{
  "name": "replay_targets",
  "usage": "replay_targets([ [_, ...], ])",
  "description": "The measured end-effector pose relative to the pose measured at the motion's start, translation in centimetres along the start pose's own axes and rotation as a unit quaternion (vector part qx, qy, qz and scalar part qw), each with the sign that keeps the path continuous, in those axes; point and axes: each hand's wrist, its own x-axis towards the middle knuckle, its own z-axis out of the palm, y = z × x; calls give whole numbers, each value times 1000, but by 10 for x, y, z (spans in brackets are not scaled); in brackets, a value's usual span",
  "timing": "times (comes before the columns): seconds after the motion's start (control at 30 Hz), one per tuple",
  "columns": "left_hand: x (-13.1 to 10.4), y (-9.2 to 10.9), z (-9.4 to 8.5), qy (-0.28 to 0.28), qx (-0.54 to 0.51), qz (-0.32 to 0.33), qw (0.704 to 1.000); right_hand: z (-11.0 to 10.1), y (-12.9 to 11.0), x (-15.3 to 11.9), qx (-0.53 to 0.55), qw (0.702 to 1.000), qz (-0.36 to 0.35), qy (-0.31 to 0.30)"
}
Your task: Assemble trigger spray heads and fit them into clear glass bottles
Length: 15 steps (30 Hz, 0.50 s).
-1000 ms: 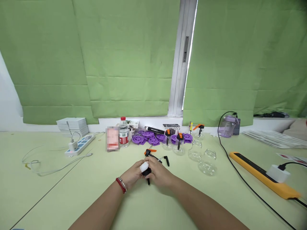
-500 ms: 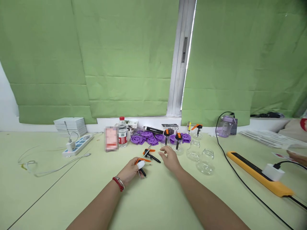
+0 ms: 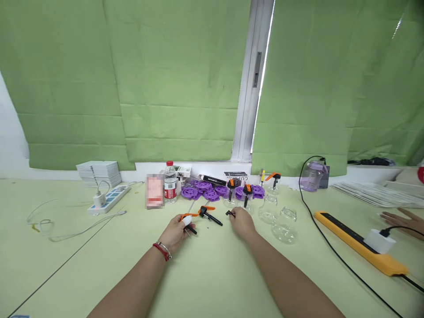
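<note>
My left hand (image 3: pixel 175 233), with a white cover on the thumb, is closed around an orange-and-black lever top (image 3: pixel 191 229) with a black stem. A thin metal shaft shows near it. Just right of this hand, a second orange-and-black lever top (image 3: pixel 212 217) lies on the table. My right hand (image 3: pixel 244 223) pinches a small black piece (image 3: pixel 229 213) whose exact kind I cannot make out. Beyond it stand clear jars fitted with similar tops (image 3: pixel 247 191). Two clear jars without tops (image 3: pixel 284 230) are to the right of my right hand.
Purple plastic parts (image 3: pixel 211 194) lie at the back, beside a water bottle (image 3: pixel 170 187). A white power strip (image 3: pixel 112 199) is at left, a yellow one (image 3: pixel 357 243) at right. A black cable (image 3: pixel 323 229) crosses the right side. Another person's hand (image 3: pixel 402 221) rests at far right.
My right hand, empty before, now holds the small black piece. My left hand has moved slightly left with the lever top. The other person's hand shows more at right.
</note>
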Motion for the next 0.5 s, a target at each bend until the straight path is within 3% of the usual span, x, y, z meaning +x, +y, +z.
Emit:
replay_targets([
  [0.03, 0, 1, 0, 1, -10, 1, 1000, 1, -7, -5, 28, 998, -60, 17],
  [0.13, 0, 3, 0, -7, -37, 15, 999, 10, -32, -27, 101, 976, -188, -34],
  [0.27, -1, 2, 3, -22, -68, 23, 997, 22, -55, -49, 127, 967, -197, -102],
  [0.5, -6, -1, 12, -52, -95, 14, 994, 27, -57, -53, 147, 961, -210, -100],
])
